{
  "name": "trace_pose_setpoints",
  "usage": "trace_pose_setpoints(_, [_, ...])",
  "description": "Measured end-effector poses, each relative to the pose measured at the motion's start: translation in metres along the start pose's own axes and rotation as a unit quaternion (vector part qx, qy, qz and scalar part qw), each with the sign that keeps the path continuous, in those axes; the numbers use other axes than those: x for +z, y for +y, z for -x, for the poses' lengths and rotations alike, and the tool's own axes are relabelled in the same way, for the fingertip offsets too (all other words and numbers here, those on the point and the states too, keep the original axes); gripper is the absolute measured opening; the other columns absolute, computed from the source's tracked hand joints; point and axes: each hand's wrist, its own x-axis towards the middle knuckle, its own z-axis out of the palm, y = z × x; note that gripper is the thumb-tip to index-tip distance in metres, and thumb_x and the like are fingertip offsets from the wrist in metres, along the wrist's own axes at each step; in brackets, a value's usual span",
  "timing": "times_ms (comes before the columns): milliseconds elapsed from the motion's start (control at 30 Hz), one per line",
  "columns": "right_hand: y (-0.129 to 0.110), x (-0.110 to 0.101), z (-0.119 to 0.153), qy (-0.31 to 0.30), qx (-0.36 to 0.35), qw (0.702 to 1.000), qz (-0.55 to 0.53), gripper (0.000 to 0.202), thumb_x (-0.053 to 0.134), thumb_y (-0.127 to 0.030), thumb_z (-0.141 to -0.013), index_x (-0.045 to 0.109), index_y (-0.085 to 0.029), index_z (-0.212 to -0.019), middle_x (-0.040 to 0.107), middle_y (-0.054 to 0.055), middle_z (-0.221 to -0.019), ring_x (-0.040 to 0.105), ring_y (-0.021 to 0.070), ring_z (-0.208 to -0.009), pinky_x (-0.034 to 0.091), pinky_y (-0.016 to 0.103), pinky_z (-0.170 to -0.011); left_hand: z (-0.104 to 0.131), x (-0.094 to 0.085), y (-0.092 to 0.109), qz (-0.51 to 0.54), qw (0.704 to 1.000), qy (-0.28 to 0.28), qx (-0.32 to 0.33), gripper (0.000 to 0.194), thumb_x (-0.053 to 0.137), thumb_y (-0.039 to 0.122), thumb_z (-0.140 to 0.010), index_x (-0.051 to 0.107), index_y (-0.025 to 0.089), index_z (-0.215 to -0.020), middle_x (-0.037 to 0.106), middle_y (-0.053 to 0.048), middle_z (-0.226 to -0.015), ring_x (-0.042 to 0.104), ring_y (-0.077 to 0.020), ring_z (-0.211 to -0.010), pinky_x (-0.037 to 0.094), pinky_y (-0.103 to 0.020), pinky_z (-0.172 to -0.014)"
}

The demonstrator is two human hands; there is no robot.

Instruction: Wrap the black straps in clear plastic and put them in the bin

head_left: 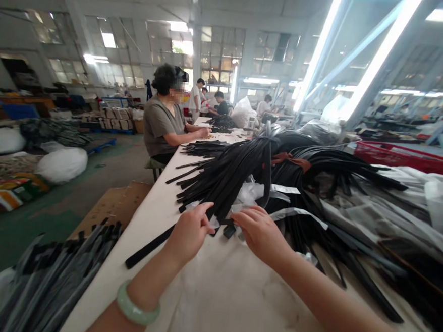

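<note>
Over the pale table [212, 292], my left hand [190, 232] has its fingers bent in a pinch, with a bit of clear plastic [213, 223] at the fingertips. My right hand [260, 234] is curled, its fingertips pressed at whitish plastic [248, 194]. Just beyond both hands lies a large bundle of black strips [220, 178], partly bound by a reddish-brown tie [292, 162]. One black strip [149, 247] sticks out past my left wrist, which wears a pale green bangle [136, 306]. A small black end piece [229, 231] lies between the hands.
A person in a grey-brown shirt [159, 126] sits at the table's left side, with others farther back. Wrapped black strips [54, 275] stand at lower left beside cardboard [108, 203]. Clear plastic [377, 212] and a red crate [400, 157] are at right.
</note>
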Motion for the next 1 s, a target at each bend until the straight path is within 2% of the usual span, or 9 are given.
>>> trace_pose_setpoints(233, [0.005,0.001,-0.001,-0.060,-0.002,0.998,0.009,0.027,0.045,-0.003,-0.085,0.063,-0.018,-0.097,0.066,0.004,-0.085,0.057,0.0169,-0.077,0.036,0.031,-0.081,-0.003,0.004,0.009,-0.059,0.998,-0.024,-0.002,0.053,0.057,0.010,-0.073,0.054,0.015,-0.126,0.063,0.004,-0.068,0.060,-0.0162,-0.069,0.045,-0.028,-0.074])
trace_pose_setpoints(400, [0.002,-0.006,-0.003,-0.087,-0.017,0.995,0.053,0.016,0.048,-0.009,-0.087,0.061,-0.018,-0.091,0.063,0.003,-0.077,0.056,0.0174,-0.074,0.034,0.032,-0.081,-0.001,0.006,0.014,-0.080,0.996,-0.044,0.014,0.053,0.056,0.011,-0.075,0.052,0.015,-0.128,0.063,0.003,-0.071,0.060,-0.0168,-0.072,0.045,-0.029,-0.077])
trace_pose_setpoints(500, [-0.002,-0.009,-0.004,-0.114,-0.026,0.991,0.070,0.015,0.047,-0.010,-0.088,0.059,-0.018,-0.083,0.062,0.003,-0.074,0.058,0.0177,-0.073,0.034,0.033,-0.085,0.002,0.011,0.014,-0.058,0.996,-0.064,0.025,0.052,0.055,0.012,-0.077,0.051,0.017,-0.129,0.068,0.000,-0.079,0.062,-0.0185,-0.080,0.044,-0.030,-0.081])
trace_pose_setpoints(600, [-0.011,-0.011,-0.003,-0.123,-0.026,0.991,0.053,0.013,0.046,-0.010,-0.089,0.057,-0.016,-0.091,0.063,0.003,-0.074,0.059,0.0171,-0.072,0.032,0.034,-0.093,0.004,0.016,0.015,-0.018,0.996,-0.089,0.020,0.049,0.054,0.013,-0.077,0.054,0.018,-0.126,0.071,-0.004,-0.095,0.064,-0.0197,-0.088,0.044,-0.030,-0.084])
trace_pose_setpoints(700, [-0.013,-0.013,-0.002,-0.089,-0.025,0.995,0.029,0.014,0.046,-0.011,-0.090,0.054,-0.016,-0.100,0.064,0.002,-0.077,0.060,0.0177,-0.078,0.025,0.039,-0.103,0.005,0.015,0.019,0.034,0.993,-0.108,-0.019,0.050,0.056,0.012,-0.074,0.056,0.018,-0.123,0.071,-0.003,-0.088,0.064,-0.0198,-0.083,0.045,-0.030,-0.080])
trace_pose_setpoints(767, [-0.006,-0.016,-0.003,-0.022,0.022,0.999,0.030,0.010,0.050,-0.016,-0.090,0.055,-0.018,-0.098,0.065,0.005,-0.086,0.059,0.0205,-0.090,0.022,0.044,-0.106,0.004,0.012,0.022,0.083,0.989,-0.111,-0.058,0.054,0.059,0.013,-0.072,0.053,0.017,-0.125,0.068,0.001,-0.073,0.063,-0.0184,-0.074,0.045,-0.029,-0.075])
trace_pose_setpoints(867, [0.015,-0.021,-0.005,0.141,0.204,0.969,0.010,0.018,0.056,-0.026,-0.087,0.056,-0.016,-0.102,0.061,0.012,-0.100,0.055,0.0268,-0.100,0.036,0.046,-0.097,0.004,0.007,0.025,0.180,0.970,-0.113,-0.117,0.064,0.065,0.015,-0.068,0.048,0.014,-0.130,0.064,0.003,-0.066,0.062,-0.0172,-0.068,0.044,-0.028,-0.070])
trace_pose_setpoints(933, [0.029,-0.022,-0.007,0.193,0.339,0.914,-0.109,0.027,0.056,-0.036,-0.086,0.056,-0.014,-0.103,0.061,0.012,-0.091,0.058,0.0251,-0.086,0.047,0.040,-0.079,0.005,0.007,0.026,0.255,0.945,-0.141,-0.146,0.072,0.071,0.019,-0.066,0.044,0.012,-0.132,0.064,0.002,-0.066,0.064,-0.0183,-0.070,0.044,-0.028,-0.069])
trace_pose_setpoints(1000, [0.035,-0.021,-0.008,0.143,0.422,0.830,-0.335,0.035,0.055,-0.047,-0.086,0.058,-0.013,-0.096,0.060,0.008,-0.077,0.055,0.0174,-0.062,0.046,0.030,-0.058,0.007,0.009,0.026,0.313,0.918,-0.183,-0.160,0.079,0.077,0.023,-0.063,0.042,0.011,-0.133,0.064,0.002,-0.064,0.066,-0.0203,-0.070,0.045,-0.030,-0.069])
